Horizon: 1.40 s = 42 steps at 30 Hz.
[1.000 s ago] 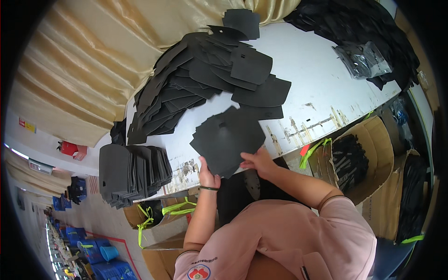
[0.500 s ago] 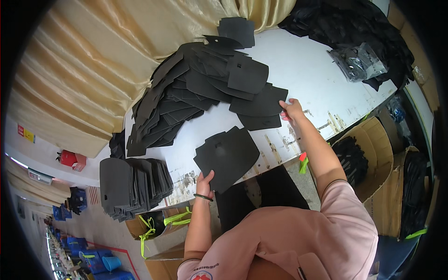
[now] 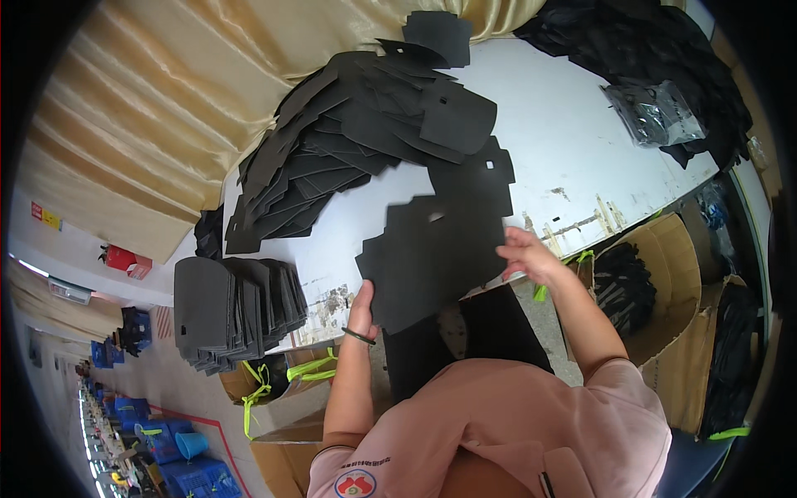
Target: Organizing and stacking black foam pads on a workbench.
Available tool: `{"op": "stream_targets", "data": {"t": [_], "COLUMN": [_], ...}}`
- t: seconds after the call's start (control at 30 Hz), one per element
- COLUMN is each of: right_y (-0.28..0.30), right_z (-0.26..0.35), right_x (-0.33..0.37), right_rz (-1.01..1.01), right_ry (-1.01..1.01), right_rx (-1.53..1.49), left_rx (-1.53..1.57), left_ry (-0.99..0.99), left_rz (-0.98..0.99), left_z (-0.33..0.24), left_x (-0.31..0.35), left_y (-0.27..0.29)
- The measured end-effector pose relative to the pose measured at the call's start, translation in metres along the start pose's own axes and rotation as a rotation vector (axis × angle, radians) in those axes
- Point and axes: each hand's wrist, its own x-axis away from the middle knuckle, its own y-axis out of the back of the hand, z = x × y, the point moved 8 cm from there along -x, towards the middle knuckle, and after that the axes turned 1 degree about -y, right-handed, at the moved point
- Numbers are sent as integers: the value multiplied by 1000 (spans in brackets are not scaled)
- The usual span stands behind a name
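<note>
Both hands are at a flat black sheet panel with stepped corners and a small slot, held over the front edge of the white table. My left hand grips its lower left edge, the thumb lying on top. At the right edge, my right hand has its fingers closed on the black sheet; whether it is one panel or two overlapped I cannot tell. Just beyond lies another black panel with a slot. A large heap of similar panels spreads behind it.
A neat stack of black panels stands at the table's left end. A clear plastic bag and dark fabric lie at the far right. Cardboard boxes stand below on the right. A beige curtain hangs behind the table.
My right hand has come from the heap toward me, bringing a black panel to the one in my left hand. A slotted panel beneath is now uncovered.
</note>
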Motion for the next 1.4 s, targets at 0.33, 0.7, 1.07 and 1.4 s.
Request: {"op": "stream_targets", "data": {"t": [0.33,0.7,1.07,1.4], "right_y": [64,66,81,70], "right_z": [77,72,81,61], "right_x": [-88,-101,-56,-91], "right_rz": [-817,-798,-996,-807], "right_ry": [95,-60,130,-12], "right_rx": [996,931,935,933], "left_rx": [-280,-256,-215,-273], "left_ry": [-177,-231,-249,-287], "left_rz": [-40,-45,9,-45], "left_z": [-5,-3,-5,-1], "left_x": [2,7,5,1], "left_y": [-6,-2,-2,-1]}}
